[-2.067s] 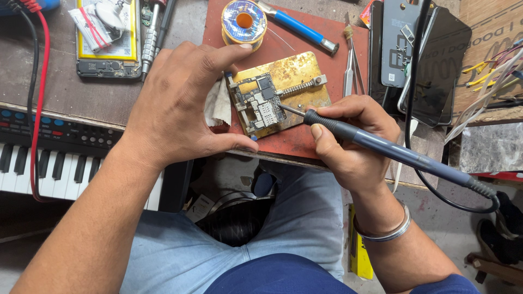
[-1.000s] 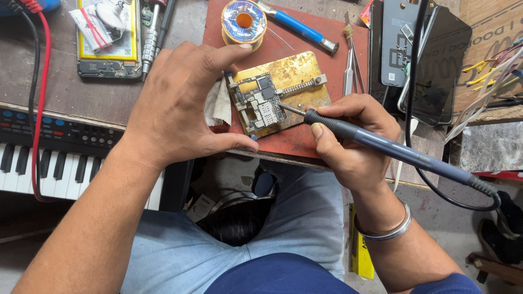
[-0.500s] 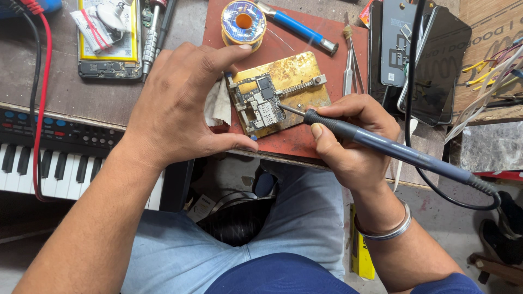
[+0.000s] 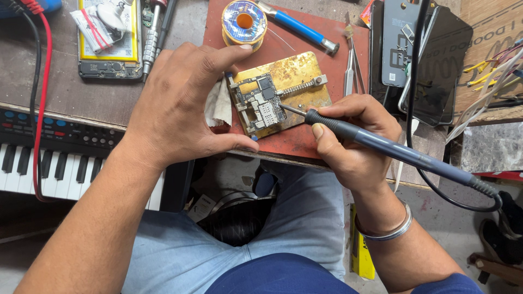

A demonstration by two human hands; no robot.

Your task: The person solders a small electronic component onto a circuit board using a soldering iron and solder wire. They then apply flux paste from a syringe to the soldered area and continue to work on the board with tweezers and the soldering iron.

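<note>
On the worktop [image 4: 65, 92] lay a red-brown mat [image 4: 305, 139], and we take that mat as our landmark. At its middle sat a brass-coloured holder plate [image 4: 305, 71] with a small circuit board [image 4: 259, 103] clamped on the plate's left part. Our left hand [image 4: 174, 106] arched over the mat's left edge, thumb and forefinger spread wide around the board's near and far corners; whether they touched it we could not tell. Our right hand [image 4: 354, 141], at the mat's near right corner, had its grip closed pen-style on a dark blue soldering iron [image 4: 381, 147], the tip resting on the board's right side. A solder spool [image 4: 244, 23] stood at the mat's far left corner, tweezers [image 4: 350, 71] at its right edge. We judged the soldering to be mid-way: the board was clamped and the tip applied, but no joint could be made out as finished. Against the earlier frames nothing visible had changed; both hands and the iron kept their places
</note>
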